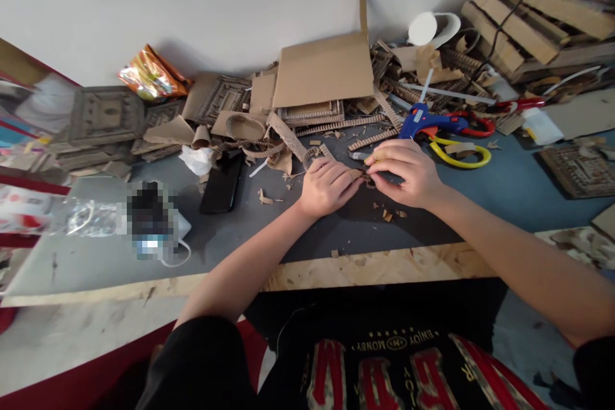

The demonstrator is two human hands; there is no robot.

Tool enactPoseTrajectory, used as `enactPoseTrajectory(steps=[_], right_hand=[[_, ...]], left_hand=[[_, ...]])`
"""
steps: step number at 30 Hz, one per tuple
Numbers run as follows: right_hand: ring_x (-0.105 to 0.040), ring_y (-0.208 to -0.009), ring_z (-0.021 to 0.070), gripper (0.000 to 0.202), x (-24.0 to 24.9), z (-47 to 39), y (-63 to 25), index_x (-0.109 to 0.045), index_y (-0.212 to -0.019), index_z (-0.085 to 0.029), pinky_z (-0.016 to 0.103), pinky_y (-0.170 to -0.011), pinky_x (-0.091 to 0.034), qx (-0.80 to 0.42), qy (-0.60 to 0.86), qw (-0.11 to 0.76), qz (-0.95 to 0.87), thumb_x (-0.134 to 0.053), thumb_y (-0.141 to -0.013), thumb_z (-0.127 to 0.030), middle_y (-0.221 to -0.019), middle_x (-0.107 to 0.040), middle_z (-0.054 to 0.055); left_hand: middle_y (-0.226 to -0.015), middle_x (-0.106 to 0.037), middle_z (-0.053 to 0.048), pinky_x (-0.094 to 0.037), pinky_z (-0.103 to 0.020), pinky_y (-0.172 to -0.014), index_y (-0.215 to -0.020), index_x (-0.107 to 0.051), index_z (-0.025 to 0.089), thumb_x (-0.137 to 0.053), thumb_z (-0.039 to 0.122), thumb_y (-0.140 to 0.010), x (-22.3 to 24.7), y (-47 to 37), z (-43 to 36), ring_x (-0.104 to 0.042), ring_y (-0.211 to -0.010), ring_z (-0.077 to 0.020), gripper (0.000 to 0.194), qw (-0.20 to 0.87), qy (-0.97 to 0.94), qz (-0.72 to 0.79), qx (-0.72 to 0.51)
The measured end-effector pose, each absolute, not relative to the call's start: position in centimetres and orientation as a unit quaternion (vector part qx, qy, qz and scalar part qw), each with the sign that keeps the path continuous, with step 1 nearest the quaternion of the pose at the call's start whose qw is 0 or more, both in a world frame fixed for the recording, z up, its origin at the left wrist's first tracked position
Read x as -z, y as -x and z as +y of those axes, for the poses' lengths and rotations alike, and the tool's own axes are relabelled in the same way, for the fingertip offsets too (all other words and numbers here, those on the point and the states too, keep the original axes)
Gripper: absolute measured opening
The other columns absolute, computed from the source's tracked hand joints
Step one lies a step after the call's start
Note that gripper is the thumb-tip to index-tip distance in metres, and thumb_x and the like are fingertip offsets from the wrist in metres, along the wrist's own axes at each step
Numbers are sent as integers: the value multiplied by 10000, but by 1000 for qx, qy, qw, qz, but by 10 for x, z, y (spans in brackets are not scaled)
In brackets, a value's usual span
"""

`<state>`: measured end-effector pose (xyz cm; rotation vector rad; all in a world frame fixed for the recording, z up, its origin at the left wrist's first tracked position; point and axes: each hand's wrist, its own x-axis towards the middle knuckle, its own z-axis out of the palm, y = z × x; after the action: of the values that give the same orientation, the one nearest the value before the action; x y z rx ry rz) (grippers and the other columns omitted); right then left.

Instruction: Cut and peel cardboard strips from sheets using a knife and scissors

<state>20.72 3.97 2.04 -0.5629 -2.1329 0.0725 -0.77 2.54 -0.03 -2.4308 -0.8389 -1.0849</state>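
Close together over the dark table mat (298, 224), my two hands nearly meet. Fingers of my left hand (330, 186) are pressed together at a small brown cardboard piece (368, 179). My right hand (406, 172) pinches the other side of that piece; its fingers partly hide it. A cutter blade (358, 155) pokes out by the right fingertips, and its handle is hidden. Behind the right hand lies a blue glue gun (419, 120) with a glue stick in it. Yellow-handled scissors (461, 155) rest right of that hand.
Corrugated strips and a cardboard box (324, 70) stand along the wall. A black phone (221, 184) lies left of my hands. Framed cardboard panels (106, 114) are stacked at the far left, more cardboard pieces (528, 25) at the right. A black cable hangs at the upper right.
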Motion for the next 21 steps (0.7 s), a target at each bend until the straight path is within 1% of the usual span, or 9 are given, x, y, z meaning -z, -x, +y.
enactPoseTrajectory(steps=[4,6,9,13,17,21], right_hand=[[-661,-983,211,98,-19,39,-208,-657,-864,-259,396,-872,-515,-5,229,436,-871,-687,-775,-231,-970,-727,4],[-661,-982,209,86,-19,39,-208,-656,-847,-255,390,-866,-512,0,227,439,-870,-688,-774,-224,-954,-729,2],[-661,-973,201,73,-19,38,-207,-651,-821,-249,383,-864,-510,-7,240,439,-866,-664,-783,-189,-940,-729,2],[-662,-965,203,55,-19,39,-206,-659,-807,-251,388,-855,-508,-8,258,426,-867,-656,-796,-197,-935,-728,1],[-663,-972,198,88,-16,43,-210,-680,-864,-253,382,-846,-506,37,236,426,-873,-665,-812,-183,-949,-736,-4],[-641,-1045,204,156,-14,46,-217,-709,-957,-292,406,-909,-470,71,217,395,-890,-666,-843,-194,-1021,-737,-17]], left_hand=[[-767,-720,-3,-457,-294,-742,-835,-635,185,-616,249,-896,1,8,24,-677,-730,-134,91,185,859,-278,389],[-764,-720,1,-461,-288,-743,-838,-634,183,-636,243,-885,0,8,24,-679,-726,-131,75,197,858,-264,394],[-778,-727,5,-459,-284,-742,-895,-649,182,-663,221,-871,-1,8,24,-679,-728,-127,48,210,856,-250,401],[-783,-730,11,-446,-284,-723,-974,-667,184,-688,197,-855,-1,9,24,-672,-719,-121,122,218,853,-242,408],[-796,-743,1,-423,-300,-732,-955,-682,188,-692,226,-864,0,10,25,-684,-741,-133,99,208,849,-254,413],[-791,-749,31,-409,-306,-740,-966,-698,233,-703,297,-864,1,11,26,-684,-744,-125,121,211,846,-269,409]])
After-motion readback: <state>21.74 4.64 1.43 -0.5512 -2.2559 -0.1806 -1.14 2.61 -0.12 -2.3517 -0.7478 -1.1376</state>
